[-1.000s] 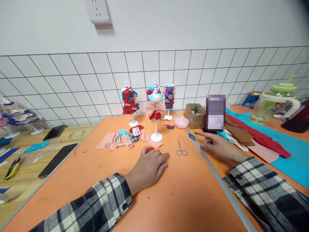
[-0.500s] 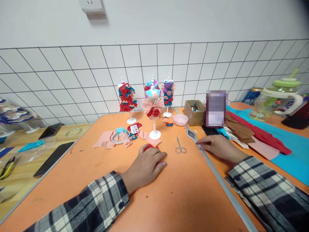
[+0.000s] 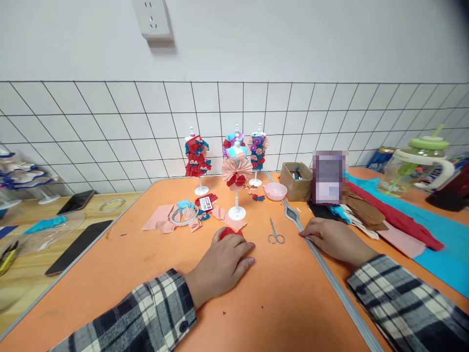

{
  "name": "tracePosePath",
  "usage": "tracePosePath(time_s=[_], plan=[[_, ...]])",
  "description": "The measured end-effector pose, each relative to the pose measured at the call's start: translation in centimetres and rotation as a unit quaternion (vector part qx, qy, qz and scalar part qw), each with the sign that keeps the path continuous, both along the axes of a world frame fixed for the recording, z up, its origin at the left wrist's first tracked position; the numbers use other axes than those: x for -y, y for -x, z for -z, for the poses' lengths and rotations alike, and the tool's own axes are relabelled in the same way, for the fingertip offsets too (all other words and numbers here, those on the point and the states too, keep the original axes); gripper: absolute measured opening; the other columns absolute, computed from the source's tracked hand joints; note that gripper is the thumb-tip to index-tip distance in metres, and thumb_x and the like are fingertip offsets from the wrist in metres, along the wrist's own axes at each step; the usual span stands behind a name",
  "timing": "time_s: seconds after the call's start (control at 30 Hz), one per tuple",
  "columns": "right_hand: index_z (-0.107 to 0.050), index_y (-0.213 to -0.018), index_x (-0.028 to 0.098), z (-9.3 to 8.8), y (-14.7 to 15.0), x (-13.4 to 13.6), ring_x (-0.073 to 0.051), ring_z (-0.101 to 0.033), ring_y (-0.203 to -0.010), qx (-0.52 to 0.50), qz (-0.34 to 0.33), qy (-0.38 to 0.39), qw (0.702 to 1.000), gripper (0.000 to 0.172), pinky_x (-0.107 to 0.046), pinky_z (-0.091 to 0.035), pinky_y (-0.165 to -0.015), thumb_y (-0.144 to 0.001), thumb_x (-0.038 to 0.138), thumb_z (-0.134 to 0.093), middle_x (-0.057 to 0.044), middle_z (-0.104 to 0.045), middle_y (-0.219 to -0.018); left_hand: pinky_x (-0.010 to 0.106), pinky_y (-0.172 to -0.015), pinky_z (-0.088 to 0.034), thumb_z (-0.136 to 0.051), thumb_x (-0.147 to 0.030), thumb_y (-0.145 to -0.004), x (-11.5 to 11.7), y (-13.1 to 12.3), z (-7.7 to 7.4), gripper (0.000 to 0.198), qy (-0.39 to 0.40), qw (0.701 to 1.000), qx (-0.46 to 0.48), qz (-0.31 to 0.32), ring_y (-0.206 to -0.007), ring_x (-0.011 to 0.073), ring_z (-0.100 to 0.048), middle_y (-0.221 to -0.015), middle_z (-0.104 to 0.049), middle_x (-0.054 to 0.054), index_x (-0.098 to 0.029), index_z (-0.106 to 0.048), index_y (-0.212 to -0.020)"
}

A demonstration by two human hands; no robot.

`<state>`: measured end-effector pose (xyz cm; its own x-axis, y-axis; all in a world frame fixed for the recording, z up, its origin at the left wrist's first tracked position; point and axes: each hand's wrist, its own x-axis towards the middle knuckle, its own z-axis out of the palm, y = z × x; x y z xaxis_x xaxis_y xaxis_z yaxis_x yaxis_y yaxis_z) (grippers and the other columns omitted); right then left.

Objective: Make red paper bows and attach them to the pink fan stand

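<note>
Item: red paper piece (image 3: 227,233), on the orange table (image 3: 154,274), under our left hand (image 3: 223,261), fingers curled over it as before. Right hand (image 3: 335,239), pointing a second ago, now lies flat and empty beside the scissors (image 3: 274,232).

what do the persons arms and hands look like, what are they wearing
Both arms wear long plaid flannel sleeves in dark navy, grey and white checks, with buttoned cuffs at the wrist. The left hand and right hand are bare: no gloves, rings or watch visible.
</note>
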<state>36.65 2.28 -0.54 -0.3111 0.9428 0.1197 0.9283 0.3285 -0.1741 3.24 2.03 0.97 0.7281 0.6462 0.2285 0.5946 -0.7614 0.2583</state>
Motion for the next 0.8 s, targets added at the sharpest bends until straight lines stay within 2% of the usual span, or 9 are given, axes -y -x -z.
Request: tracePosePath(time_s=[0.1, 0.23, 0.43, 0.6, 0.7, 0.8], plan=[[-0.073, -0.097, 0.032, -0.6, 0.6, 0.4, -0.022, -0.062, -0.091, 0.04, -0.006, -0.014, 0.999, 0.032, -0.032, -0.047, -0.072, -0.089, 0.03, -0.043, -0.004, -0.067, -0.099, 0.046, -0.103, -0.024, -0.042, -0.034, -0.095, 0.0, 0.0, 0.0, 0.025, -0.001, 1.0, -0.002, -0.003, -0.1, 0.0216, -0.055, -0.101, -0.062, 0.003, -0.026, -0.058, -0.113], [-0.072, -0.094, 0.029, -0.6, 1.1, 0.3, -0.025, -0.058, -0.095, 0.026, 0.012, -0.039, 0.999, 0.027, -0.036, -0.046, -0.078, -0.087, 0.034, -0.047, -0.006, -0.064, -0.104, 0.045, -0.104, -0.024, -0.045, -0.033, -0.094, 0.0, -0.1, 0.0, 0.024, -0.002, 1.0, -0.007, -0.002, -0.1, 0.0209, -0.056, -0.101, -0.062, 0.002, -0.026, -0.058, -0.113], [-0.067, -0.094, 0.025, -0.2, 1.3, 0.0, -0.023, -0.058, -0.098, -0.029, 0.037, -0.008, 0.999, 0.024, -0.035, -0.045, -0.082, -0.083, 0.029, -0.047, -0.005, -0.065, -0.101, 0.047, -0.105, -0.021, -0.046, -0.033, -0.094, 0.0, -0.1, 0.0, 0.023, 0.003, 1.0, -0.011, -0.002, -0.101, 0.0208, -0.055, -0.102, -0.061, 0.003, -0.025, -0.057, -0.114], [-0.069, -0.095, 0.025, -0.3, 1.3, -0.1, -0.024, -0.058, -0.096, -0.03, 0.034, 0.007, 0.999, 0.028, -0.035, -0.044, -0.079, -0.086, 0.036, -0.046, -0.006, -0.068, -0.096, 0.047, -0.105, -0.022, -0.046, -0.033, -0.094, 0.0, -0.1, 0.0, 0.023, 0.006, 1.0, -0.011, -0.001, -0.101, 0.0209, -0.055, -0.102, -0.061, 0.003, -0.025, -0.057, -0.113], [-0.072, -0.089, 0.024, -0.1, 1.2, -0.5, -0.024, -0.059, -0.093, -0.042, 0.023, 0.008, 0.999, 0.033, -0.035, -0.044, -0.08, -0.089, 0.038, -0.043, -0.006, -0.07, -0.092, 0.047, -0.104, -0.023, -0.045, -0.033, -0.095, 0.0, -0.1, 0.1, 0.024, 0.005, 1.0, -0.009, -0.003, -0.101, 0.0211, -0.055, -0.102, -0.061, 0.004, -0.025, -0.057, -0.113], [-0.071, -0.091, 0.025, 0.2, 1.0, -0.9, -0.023, -0.06, -0.088, -0.066, 0.047, 0.01, 0.997, 0.027, -0.033, -0.044, -0.075, -0.087, 0.035, -0.046, -0.005, -0.07, -0.09, 0.047, -0.104, -0.023, -0.045, -0.033, -0.094, 0.0, -0.1, 0.1, 0.024, 0.002, 1.0, -0.008, 0.0, -0.1, 0.0211, -0.055, -0.102, -0.061, 0.004, -0.025, -0.058, -0.113]])
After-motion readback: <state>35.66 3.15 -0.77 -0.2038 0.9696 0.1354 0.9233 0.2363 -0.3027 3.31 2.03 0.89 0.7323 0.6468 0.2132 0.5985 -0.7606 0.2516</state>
